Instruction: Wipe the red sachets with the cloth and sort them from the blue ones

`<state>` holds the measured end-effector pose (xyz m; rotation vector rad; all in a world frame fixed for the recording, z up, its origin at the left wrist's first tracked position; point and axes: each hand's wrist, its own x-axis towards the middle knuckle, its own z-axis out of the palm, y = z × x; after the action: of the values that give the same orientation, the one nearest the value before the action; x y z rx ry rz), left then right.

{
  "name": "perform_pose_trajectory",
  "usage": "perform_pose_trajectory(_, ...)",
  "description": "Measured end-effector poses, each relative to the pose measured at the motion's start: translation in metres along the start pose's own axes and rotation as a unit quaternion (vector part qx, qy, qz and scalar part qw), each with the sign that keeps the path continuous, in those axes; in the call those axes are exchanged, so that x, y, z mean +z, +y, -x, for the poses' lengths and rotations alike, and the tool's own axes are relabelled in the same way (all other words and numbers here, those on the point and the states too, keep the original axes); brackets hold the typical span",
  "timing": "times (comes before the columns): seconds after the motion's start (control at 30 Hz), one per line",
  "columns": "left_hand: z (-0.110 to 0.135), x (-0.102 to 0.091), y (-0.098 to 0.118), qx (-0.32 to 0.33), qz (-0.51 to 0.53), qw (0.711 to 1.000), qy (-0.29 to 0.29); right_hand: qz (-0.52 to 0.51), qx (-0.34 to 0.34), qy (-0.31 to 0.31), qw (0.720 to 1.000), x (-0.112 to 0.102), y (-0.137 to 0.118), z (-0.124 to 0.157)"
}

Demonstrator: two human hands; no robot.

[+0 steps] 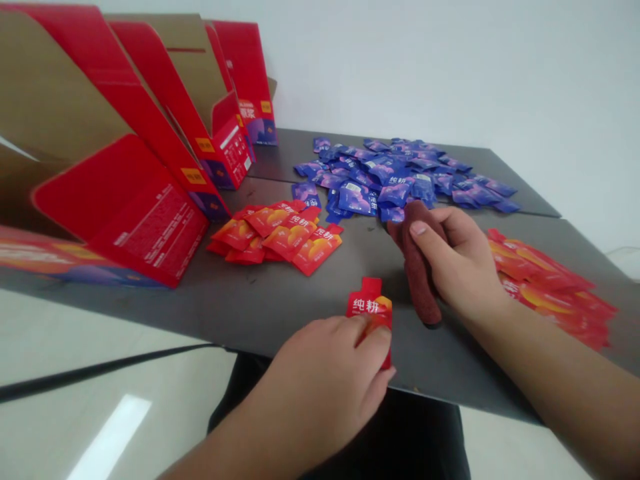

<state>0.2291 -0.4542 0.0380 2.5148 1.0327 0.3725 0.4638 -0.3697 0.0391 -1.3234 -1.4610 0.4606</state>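
Observation:
My left hand, low in the middle of the head view, has its fingers closed over a red sachet with an orange pattern and a tab at its top. The sachet's lower part is hidden by the fingers. To the right, my right hand grips a folded reddish-brown cloth above the grey table. A pile of red sachets lies left of the hands. Another stack of red sachets, partly behind my right forearm, sits at the right.
Behind the hands spreads a heap of purple sachets. Open red cardboard boxes stand at the left, flaps raised. A white wall rises beyond the table. The table's front edge runs just below my left hand.

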Motion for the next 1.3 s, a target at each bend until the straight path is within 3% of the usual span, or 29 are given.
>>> perform_pose_trajectory(0.1, 0.001, 0.007, -0.008, -0.065, 0.050, 0.987, 0.135, -0.038, 0.009, 0.000, 0.999, -0.001, -0.004, 0.004)
perform_pose_trajectory(0.2, -0.003, 0.022, -0.016, -0.117, 0.087, 0.943, 0.299, -0.036, 0.004, -0.018, 0.999, -0.001, -0.007, 0.009)
perform_pose_trajectory(0.27, -0.008, 0.030, -0.019, -0.140, 0.088, 0.932, 0.323, -0.014, -0.009, -0.039, 0.999, -0.001, -0.008, 0.011)
perform_pose_trajectory(0.4, -0.013, 0.029, -0.017, -0.173, 0.060, 0.951, 0.247, 0.005, -0.024, -0.081, 0.996, -0.001, -0.006, 0.013)
perform_pose_trajectory(0.57, -0.008, 0.008, -0.019, -0.106, 0.052, 0.987, 0.107, 0.005, -0.027, -0.098, 0.995, -0.001, -0.002, 0.013)
perform_pose_trajectory(0.67, -0.003, -0.004, -0.026, -0.084, 0.084, 0.992, 0.033, 0.003, -0.045, -0.110, 0.993, -0.002, 0.000, 0.013)
perform_pose_trajectory(0.8, -0.009, -0.011, -0.034, -0.106, 0.084, 0.990, 0.029, 0.024, -0.115, -0.173, 0.978, -0.007, -0.004, 0.012)
perform_pose_trajectory(0.9, -0.018, -0.011, -0.040, -0.067, 0.066, 0.995, 0.016, 0.028, -0.171, -0.256, 0.951, -0.012, -0.013, 0.012)
perform_pose_trajectory(1.03, -0.024, -0.006, -0.049, -0.064, 0.049, 0.997, -0.019, -0.013, -0.196, -0.447, 0.873, -0.010, -0.027, 0.018)
perform_pose_trajectory(1.1, -0.024, -0.003, -0.051, -0.067, 0.032, 0.997, -0.031, 0.012, -0.199, -0.499, 0.843, -0.006, -0.032, 0.023)
perform_pose_trajectory(1.17, -0.023, 0.000, -0.051, -0.068, 0.016, 0.997, -0.035, 0.059, -0.204, -0.506, 0.836, -0.002, -0.034, 0.026)
perform_pose_trajectory(1.3, -0.022, 0.000, -0.050, -0.055, 0.004, 0.998, -0.032, 0.122, -0.209, -0.468, 0.850, -0.003, -0.030, 0.022)
